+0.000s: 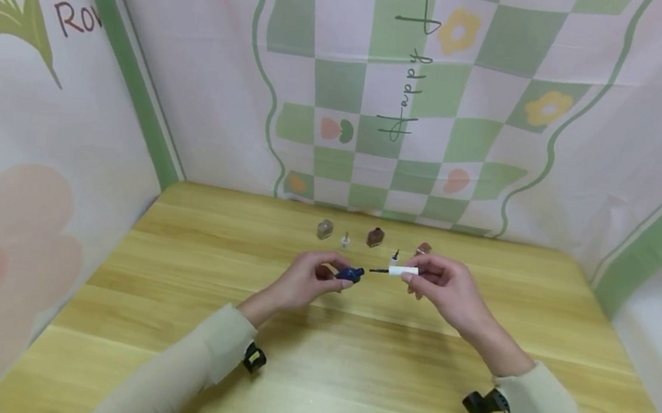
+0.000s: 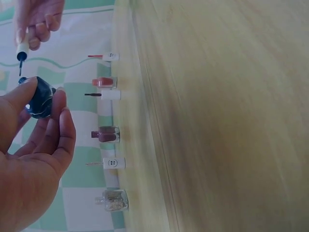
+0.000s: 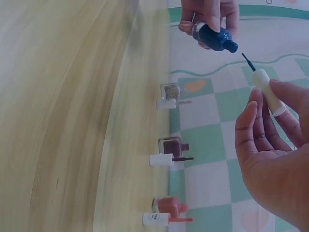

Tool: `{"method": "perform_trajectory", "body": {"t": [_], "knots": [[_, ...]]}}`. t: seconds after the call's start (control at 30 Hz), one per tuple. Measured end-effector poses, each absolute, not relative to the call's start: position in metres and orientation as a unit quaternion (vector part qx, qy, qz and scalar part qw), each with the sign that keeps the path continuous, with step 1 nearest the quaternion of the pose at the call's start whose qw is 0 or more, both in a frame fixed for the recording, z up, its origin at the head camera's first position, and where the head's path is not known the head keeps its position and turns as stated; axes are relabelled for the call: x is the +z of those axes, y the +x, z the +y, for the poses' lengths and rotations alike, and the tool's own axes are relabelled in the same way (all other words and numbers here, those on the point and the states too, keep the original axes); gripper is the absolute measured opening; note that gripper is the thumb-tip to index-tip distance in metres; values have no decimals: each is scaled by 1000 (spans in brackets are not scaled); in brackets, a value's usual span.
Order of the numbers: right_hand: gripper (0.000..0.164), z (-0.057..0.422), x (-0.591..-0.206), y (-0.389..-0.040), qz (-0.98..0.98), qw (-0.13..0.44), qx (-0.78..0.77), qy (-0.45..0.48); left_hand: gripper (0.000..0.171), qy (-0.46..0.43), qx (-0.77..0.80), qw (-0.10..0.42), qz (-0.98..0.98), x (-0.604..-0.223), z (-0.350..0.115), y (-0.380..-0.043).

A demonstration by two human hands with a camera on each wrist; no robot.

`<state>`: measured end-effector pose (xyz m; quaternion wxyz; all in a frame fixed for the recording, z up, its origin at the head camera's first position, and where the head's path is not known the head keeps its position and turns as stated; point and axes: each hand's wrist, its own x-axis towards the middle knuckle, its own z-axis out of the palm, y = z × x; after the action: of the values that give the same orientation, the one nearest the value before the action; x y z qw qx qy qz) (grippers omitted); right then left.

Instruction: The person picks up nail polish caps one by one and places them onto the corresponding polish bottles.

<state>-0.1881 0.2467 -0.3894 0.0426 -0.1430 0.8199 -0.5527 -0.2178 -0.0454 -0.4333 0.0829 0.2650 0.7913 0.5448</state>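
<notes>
My left hand [image 1: 303,280] pinches a dark blue nail polish bottle [image 1: 349,275] between thumb and fingers. The bottle is tilted on its side, its uncapped neck pointing right. Facing it, my right hand [image 1: 445,289] holds a white brush cap [image 1: 403,271] whose dark brush [image 3: 248,62] points at the bottle's mouth. A small gap separates brush tip and neck, as both wrist views show. Both hands are above the table.
Along the table's [image 1: 306,386] back stand open polish bottles: a clear glittery one [image 1: 325,229], a dark mauve one [image 1: 375,237] and a coral one [image 2: 105,82]. White caps [image 2: 114,163] stand beside them, brushes upward. A patterned cloth [image 1: 386,87] hangs behind.
</notes>
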Motion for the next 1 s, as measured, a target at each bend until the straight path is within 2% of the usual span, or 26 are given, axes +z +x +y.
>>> {"method": "perform_trajectory", "body": {"t": [1.0], "knots": [[24, 240, -393, -189, 825, 47, -540, -160, 23, 285, 518, 66, 804, -437, -43, -217]]}}
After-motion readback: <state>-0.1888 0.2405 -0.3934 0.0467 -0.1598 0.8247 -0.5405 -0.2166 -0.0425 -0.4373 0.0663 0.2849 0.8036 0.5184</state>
